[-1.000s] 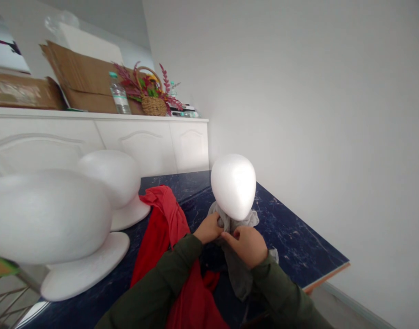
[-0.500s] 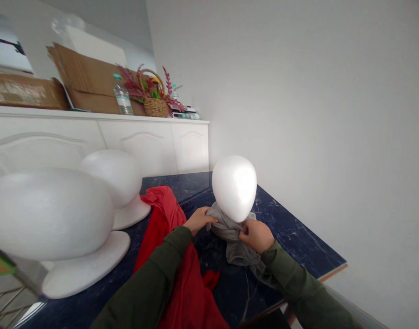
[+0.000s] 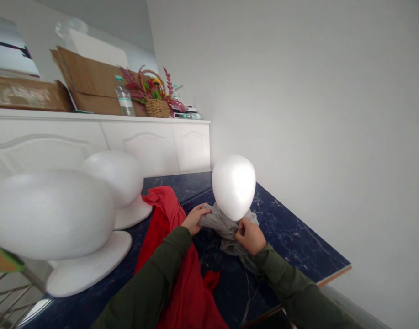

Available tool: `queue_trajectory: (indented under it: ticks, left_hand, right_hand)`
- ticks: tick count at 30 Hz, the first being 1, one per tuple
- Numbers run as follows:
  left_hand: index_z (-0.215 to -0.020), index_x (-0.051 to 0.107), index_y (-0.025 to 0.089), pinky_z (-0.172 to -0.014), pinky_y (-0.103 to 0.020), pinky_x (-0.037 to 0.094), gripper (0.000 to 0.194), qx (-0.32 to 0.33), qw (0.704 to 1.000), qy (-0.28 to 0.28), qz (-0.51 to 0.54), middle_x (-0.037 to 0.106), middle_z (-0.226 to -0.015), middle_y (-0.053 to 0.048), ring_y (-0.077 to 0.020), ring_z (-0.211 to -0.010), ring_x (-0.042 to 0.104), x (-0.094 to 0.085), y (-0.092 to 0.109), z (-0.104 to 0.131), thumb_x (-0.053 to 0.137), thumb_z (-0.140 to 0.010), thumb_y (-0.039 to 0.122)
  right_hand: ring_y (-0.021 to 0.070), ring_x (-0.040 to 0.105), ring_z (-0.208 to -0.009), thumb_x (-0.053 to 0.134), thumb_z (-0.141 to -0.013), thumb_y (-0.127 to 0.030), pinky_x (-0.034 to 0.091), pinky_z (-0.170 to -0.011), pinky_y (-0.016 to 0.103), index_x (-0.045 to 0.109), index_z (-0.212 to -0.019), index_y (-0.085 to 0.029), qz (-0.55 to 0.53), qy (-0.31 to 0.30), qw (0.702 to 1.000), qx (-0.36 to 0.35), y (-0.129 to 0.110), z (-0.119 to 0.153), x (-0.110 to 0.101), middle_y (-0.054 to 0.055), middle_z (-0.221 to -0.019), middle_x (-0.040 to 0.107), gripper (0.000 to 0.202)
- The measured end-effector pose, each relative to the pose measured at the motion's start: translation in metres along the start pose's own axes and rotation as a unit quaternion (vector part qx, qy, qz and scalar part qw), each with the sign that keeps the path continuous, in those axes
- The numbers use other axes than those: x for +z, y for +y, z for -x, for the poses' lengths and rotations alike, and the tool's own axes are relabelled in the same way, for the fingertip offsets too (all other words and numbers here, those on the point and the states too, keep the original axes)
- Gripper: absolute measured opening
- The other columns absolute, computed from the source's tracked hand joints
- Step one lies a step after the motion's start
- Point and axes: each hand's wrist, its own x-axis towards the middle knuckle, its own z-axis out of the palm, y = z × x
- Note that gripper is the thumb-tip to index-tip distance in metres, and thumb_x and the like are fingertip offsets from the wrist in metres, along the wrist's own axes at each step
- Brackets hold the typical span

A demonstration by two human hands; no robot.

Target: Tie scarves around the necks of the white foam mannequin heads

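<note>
A smooth white mannequin head (image 3: 233, 186) stands upright on the dark blue marbled table. Around its neck lies a grey scarf (image 3: 226, 230), bunched and folded, with its lower part hanging down in front. My left hand (image 3: 194, 219) pinches the scarf at the left of the neck and holds a fold out to the side. Just below the chin, my right hand (image 3: 251, 236) is closed on the scarf's front. A red cloth (image 3: 182, 265) lies on the table beside my left forearm, which covers part of it.
Two more white mannequin heads, a near one (image 3: 51, 214) and a farther one (image 3: 115, 176), stand on the left of the table (image 3: 291, 228). Behind is a white cabinet (image 3: 144, 146) bearing cardboard boxes, a bottle (image 3: 124, 98) and a flower basket (image 3: 157, 107). A wall closes the right side.
My left hand has drawn its fold of the scarf slightly outward to the left. My right hand has shifted a little left and up along the scarf's front.
</note>
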Motion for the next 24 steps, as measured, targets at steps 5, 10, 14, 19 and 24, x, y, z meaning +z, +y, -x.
queue_trajectory:
  ticks: [5, 10, 14, 19, 24]
  left_hand:
    - [-0.089, 0.049, 0.016, -0.049, -0.021, 0.044, 0.031, 0.008, 0.997, 0.074, 0.023, 0.054, -0.063, 0.002, -0.0091, -0.050, 0.054, -0.020, 0.008, -0.009, 0.063, -0.062, 0.018]
    - [-0.090, 0.046, 0.017, -0.049, -0.016, 0.038, 0.025, 0.067, 0.983, 0.169, -0.017, 0.050, -0.070, 0.003, -0.0058, -0.056, 0.050, -0.029, -0.003, -0.014, 0.056, -0.069, 0.025]
    - [-0.087, 0.052, 0.015, -0.068, -0.023, 0.041, 0.026, 0.109, 0.979, 0.139, -0.106, 0.056, -0.090, -0.004, -0.0138, -0.083, 0.053, -0.017, -0.015, -0.008, 0.054, -0.069, 0.034]
    - [-0.093, 0.057, 0.017, -0.087, -0.030, 0.036, 0.031, 0.137, 0.968, 0.008, -0.212, 0.060, -0.097, -0.005, -0.0196, -0.096, 0.051, 0.003, -0.024, 0.006, 0.055, -0.067, 0.035]
    - [-0.101, 0.055, 0.019, -0.087, -0.030, 0.034, 0.036, 0.154, 0.939, -0.042, -0.305, 0.060, -0.101, -0.005, -0.0201, -0.094, 0.052, 0.007, -0.022, 0.015, 0.053, -0.068, 0.035]
  right_hand:
    - [0.0108, 0.038, -0.048, 0.045, -0.060, -0.017, 0.025, -0.048, 0.024, 0.039, -0.069, -0.021, -0.028, 0.009, 1.000, 0.004, 0.003, 0.000, 0.001, -0.006, -0.052, 0.038, 0.012]
    - [0.0110, 0.045, -0.051, 0.051, -0.063, -0.024, 0.032, -0.052, 0.023, 0.041, -0.064, -0.020, -0.070, -0.007, 0.997, 0.030, 0.004, 0.001, 0.000, -0.004, -0.054, 0.047, 0.011]
    - [0.0115, 0.047, -0.052, 0.056, -0.065, -0.042, 0.034, -0.051, 0.024, 0.046, -0.062, -0.019, -0.079, -0.014, 0.996, 0.041, 0.010, 0.002, -0.008, -0.002, -0.056, 0.051, 0.025]
    - [0.0195, 0.053, -0.079, 0.041, -0.076, -0.049, 0.039, -0.071, 0.032, 0.056, -0.085, -0.013, -0.005, 0.099, 0.991, 0.088, 0.042, -0.002, -0.013, 0.010, -0.083, 0.058, 0.039]
    - [0.0297, 0.038, -0.111, 0.036, -0.079, -0.047, 0.026, -0.091, 0.047, 0.058, -0.091, -0.013, 0.050, 0.011, 0.985, 0.165, 0.060, -0.007, 0.001, 0.016, -0.112, 0.051, 0.042]
